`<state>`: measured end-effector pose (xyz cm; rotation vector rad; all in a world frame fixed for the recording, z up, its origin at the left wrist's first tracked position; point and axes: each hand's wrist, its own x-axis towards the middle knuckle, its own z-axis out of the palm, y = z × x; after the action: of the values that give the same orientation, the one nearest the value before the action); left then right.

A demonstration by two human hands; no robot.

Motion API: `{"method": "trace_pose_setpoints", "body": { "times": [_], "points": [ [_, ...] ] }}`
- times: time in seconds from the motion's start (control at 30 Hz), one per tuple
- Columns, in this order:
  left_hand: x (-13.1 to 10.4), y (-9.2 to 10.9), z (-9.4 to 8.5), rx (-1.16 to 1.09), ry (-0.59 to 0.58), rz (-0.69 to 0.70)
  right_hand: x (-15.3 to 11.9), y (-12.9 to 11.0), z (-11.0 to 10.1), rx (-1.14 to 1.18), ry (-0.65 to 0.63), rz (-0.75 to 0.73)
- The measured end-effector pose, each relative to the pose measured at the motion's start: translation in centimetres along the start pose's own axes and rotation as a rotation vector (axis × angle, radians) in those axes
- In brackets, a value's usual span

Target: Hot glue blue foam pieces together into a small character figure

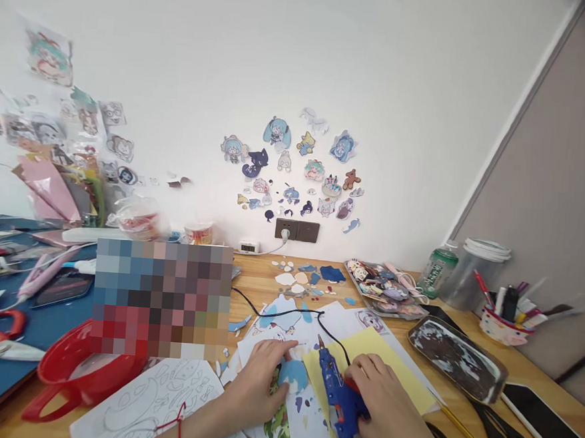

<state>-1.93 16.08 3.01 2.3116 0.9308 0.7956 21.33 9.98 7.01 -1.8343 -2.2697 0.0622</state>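
My right hand [377,395] is closed round the handle of a blue hot glue gun [330,378], by its red trigger. The gun's tip points away from me, over the papers, and a black cord [286,312] runs behind it. My left hand [258,380] lies over the papers with index finger and thumb spread apart. Its thumb is at the edge of a light blue paper cutout [295,376]. Beneath it are a sheet with small blue shapes [307,413] and a green printed picture [277,431], partly covered by the hand.
Yellow paper [397,366] lies under the gun. A red cup [74,364] and a line-drawing sheet [159,403] are at left. Paper pieces [298,277] lie at the back. To the right are a stained tray [456,354], paintbrush [463,428], black scissors [497,437] and phone [548,424].
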Motion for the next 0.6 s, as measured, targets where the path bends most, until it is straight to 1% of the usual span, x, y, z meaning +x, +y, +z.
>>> {"method": "trace_pose_setpoints", "body": {
  "times": [0.17, 0.27, 0.33, 0.43, 0.53, 0.6],
  "points": [
    [0.1, 0.0, 0.1, -0.098, 0.035, -0.025, 0.6, 0.9, -0.8, 0.133, 0.149, -0.031],
    [0.3, -0.6, 0.5, -0.212, 0.057, -0.063, 1.4, 2.5, -1.3, 0.175, 0.210, -0.013],
    [0.5, -0.8, 0.6, -0.287, 0.060, -0.103, 2.2, 3.8, -1.4, 0.194, 0.260, 0.027],
    [0.9, -1.0, 0.5, -0.417, 0.074, -0.174, 3.4, 5.6, -1.6, 0.156, 0.299, 0.108],
    [1.3, -1.3, 0.3, -0.578, 0.133, -0.241, 4.5, 7.0, -1.6, 0.051, 0.298, 0.217],
    [1.5, -1.6, 0.3, -0.643, 0.177, -0.270, 5.0, 7.5, -1.3, -0.034, 0.297, 0.259]
  ]
}}
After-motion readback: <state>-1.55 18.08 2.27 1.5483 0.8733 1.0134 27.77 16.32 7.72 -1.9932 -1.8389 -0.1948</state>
